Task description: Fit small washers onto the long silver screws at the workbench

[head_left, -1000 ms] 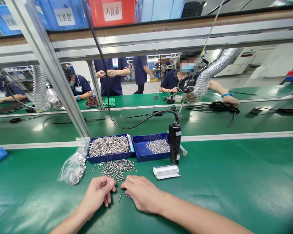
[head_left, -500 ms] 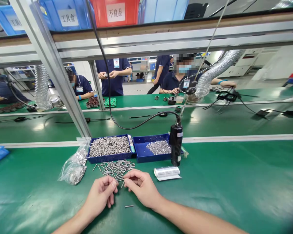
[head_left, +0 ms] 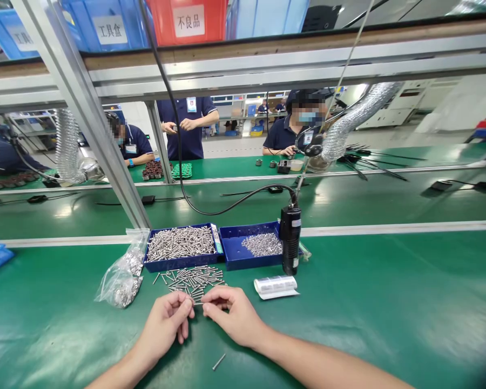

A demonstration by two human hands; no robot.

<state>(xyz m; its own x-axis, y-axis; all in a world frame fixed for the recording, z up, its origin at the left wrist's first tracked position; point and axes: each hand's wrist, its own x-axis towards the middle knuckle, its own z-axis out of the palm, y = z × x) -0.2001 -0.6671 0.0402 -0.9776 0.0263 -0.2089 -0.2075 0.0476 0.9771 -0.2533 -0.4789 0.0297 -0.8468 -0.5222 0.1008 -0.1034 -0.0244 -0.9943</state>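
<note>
A thin metal screw [head_left: 198, 303] lies level across the small gap between my two hands, its ends hidden in the fingertips. My left hand [head_left: 170, 319] is closed, with thumb and forefinger pinching the screw's left end; whether a small nut sits there I cannot tell. Opposite it, my right hand [head_left: 234, 316] pinches the other end between thumb and fingers. Just beyond the fingertips spreads a loose pile of screws [head_left: 194, 278]. A single loose screw [head_left: 218, 361] rests on the green mat nearer to me.
Behind the pile stand a blue tray of screws [head_left: 147, 265] and a blue tray of small nuts [head_left: 243, 264]. A black electric screwdriver [head_left: 291, 240] hangs at their right, above a roll of labels [head_left: 275, 287]. A plastic bag of metal parts [head_left: 123, 281] lies left. Co-workers sit across the bench.
The screw at my right fingertips has turned level and now bridges both hands. The screw hanging below my left hand is gone from there. The loose screw lies nearer and at another angle.
</note>
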